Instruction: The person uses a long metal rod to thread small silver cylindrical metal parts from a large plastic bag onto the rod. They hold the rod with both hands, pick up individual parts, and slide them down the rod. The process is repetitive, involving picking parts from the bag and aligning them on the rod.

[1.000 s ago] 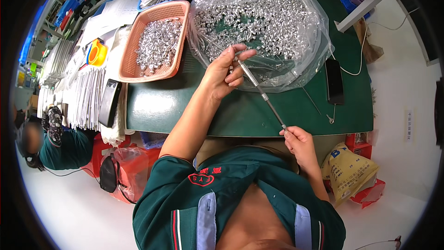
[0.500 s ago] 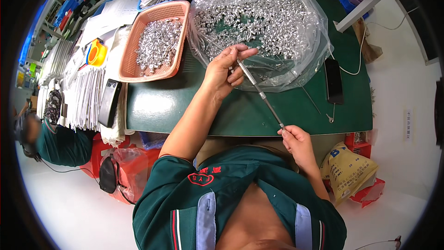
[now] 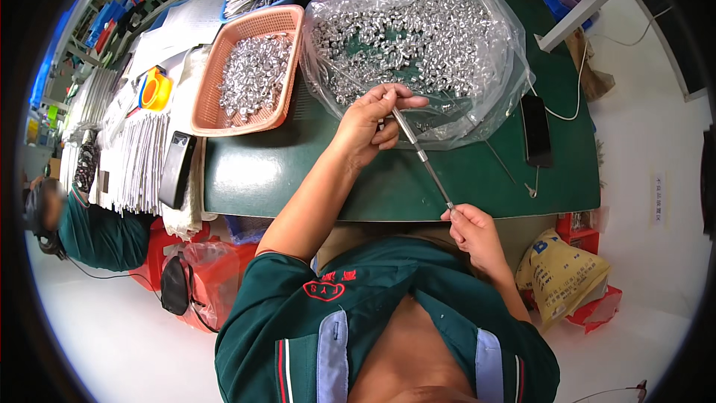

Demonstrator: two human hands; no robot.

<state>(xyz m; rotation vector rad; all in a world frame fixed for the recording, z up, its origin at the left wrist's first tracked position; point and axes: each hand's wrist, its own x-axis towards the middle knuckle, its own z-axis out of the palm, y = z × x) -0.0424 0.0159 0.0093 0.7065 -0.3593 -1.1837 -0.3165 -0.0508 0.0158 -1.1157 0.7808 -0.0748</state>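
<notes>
Between my two hands slants a thin metal rod (image 3: pixel 435 177), thicker toward its far end, with a collar partway along. My left hand (image 3: pixel 371 125) is closed round the thick far end, its index finger stretched out to the right. Nearer my body, my right hand (image 3: pixel 475 230) pinches the thin lower end between thumb and fingers, just past the table's front edge. Beyond my left hand lies a clear plastic bag (image 3: pixel 501 45), spread open, holding many small shiny metal pieces (image 3: pixel 455 67). What my left palm covers is hidden.
An orange basket (image 3: pixel 203 108) of similar metal pieces stands left of the bag. Further left lie a black phone (image 3: pixel 177 169), bundled white strips (image 3: pixel 138 157) and a yellow tape roll (image 3: pixel 155 89). Another phone (image 3: pixel 535 130) and a thin rod (image 3: pixel 500 161) lie right. Someone sits far left (image 3: pixel 104 231).
My left hand has shifted slightly right and toward me along with the rod. My right hand keeps its pinch, almost in the same place. The view has tilted a little.
</notes>
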